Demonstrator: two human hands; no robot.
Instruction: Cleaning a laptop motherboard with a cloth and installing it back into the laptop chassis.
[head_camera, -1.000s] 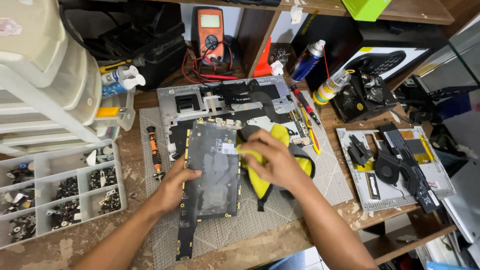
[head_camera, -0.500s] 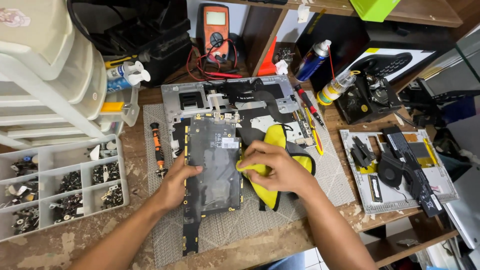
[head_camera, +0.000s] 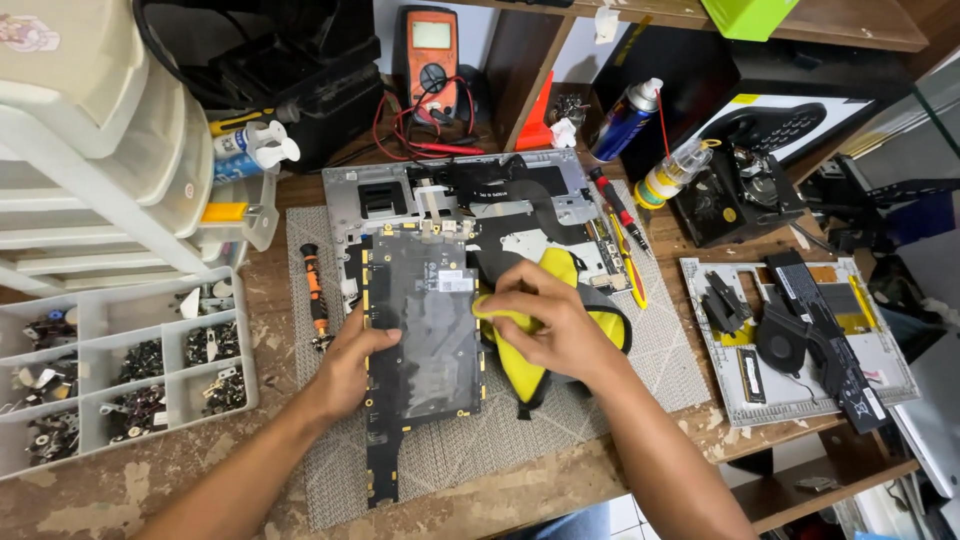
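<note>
On the grey mat (head_camera: 600, 400) at mid-bench (head_camera: 150, 500): dark circuit board (head_camera: 425, 335), lying flat over the opened laptop chassis (head_camera: 450, 195). Left hand (head_camera: 350, 365) fingers spread, pressing the board's left edge. Right hand (head_camera: 545, 320) clamped on a yellow cloth (head_camera: 520, 365) (bunched under the fingertips), touching the board's right edge. Best kept light and flat: short strokes, left hand pinning firmly, cloth clear of connectors. Orange screwdriver (head_camera: 316, 295) just beside; parts tray (head_camera: 120, 370) well left.
</note>
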